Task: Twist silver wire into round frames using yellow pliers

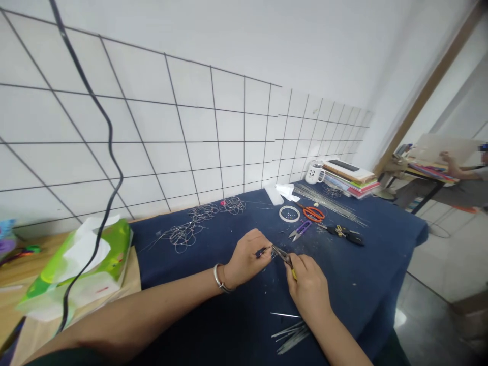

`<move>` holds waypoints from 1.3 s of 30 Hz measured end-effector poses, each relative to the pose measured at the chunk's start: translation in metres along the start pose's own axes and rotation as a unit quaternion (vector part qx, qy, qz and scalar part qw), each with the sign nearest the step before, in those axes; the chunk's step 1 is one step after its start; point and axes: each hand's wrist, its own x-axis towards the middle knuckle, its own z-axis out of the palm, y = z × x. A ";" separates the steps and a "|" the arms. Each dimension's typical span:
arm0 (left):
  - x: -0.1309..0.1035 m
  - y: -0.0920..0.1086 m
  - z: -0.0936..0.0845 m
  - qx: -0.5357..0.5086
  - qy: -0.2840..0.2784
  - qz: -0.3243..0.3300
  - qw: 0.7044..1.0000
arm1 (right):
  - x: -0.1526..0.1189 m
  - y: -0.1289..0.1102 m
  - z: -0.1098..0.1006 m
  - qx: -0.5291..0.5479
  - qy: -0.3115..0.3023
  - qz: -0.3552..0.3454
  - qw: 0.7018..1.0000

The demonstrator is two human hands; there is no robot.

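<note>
Over the dark blue cloth, my right hand (pixel 310 284) is closed round the yellow-handled pliers (pixel 284 255), whose jaws point up and left. My left hand (pixel 249 259), with a silver bangle at the wrist, pinches something small and thin at the tips of the pliers; it looks like a piece of wire, but its shape is too small to make out. Below my right hand lie several short straight wires (pixel 290 335). Purple thread snips (pixel 300 231) and orange-handled scissors (pixel 313 213) rest beyond the pliers.
Tangled wire coils (pixel 186 234) lie at left, near a green tissue pack (pixel 84 259). Black-handled pliers (pixel 345 235), a white ring dish (pixel 290 214), long wires (pixel 331 203), a mug (pixel 314 173) and stacked books (pixel 351 178) are farther right. A black cable (pixel 110 137) hangs left. Another person's hand (pixel 450 162) shows at far right.
</note>
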 end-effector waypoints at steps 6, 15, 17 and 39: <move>-0.002 -0.001 0.001 -0.008 -0.022 -0.026 0.999 | 0.000 0.001 0.003 -0.003 -0.016 0.010 1.000; -0.001 -0.003 0.007 -0.032 -0.040 -0.069 0.996 | 0.003 0.005 0.001 0.011 -0.044 0.017 0.999; -0.002 -0.004 0.007 -0.047 -0.050 -0.077 0.995 | 0.002 0.006 0.002 0.013 -0.055 0.024 0.998; 0.002 -0.014 -0.005 -0.158 -0.215 -0.188 0.945 | 0.002 0.013 0.003 0.043 -0.111 0.026 0.993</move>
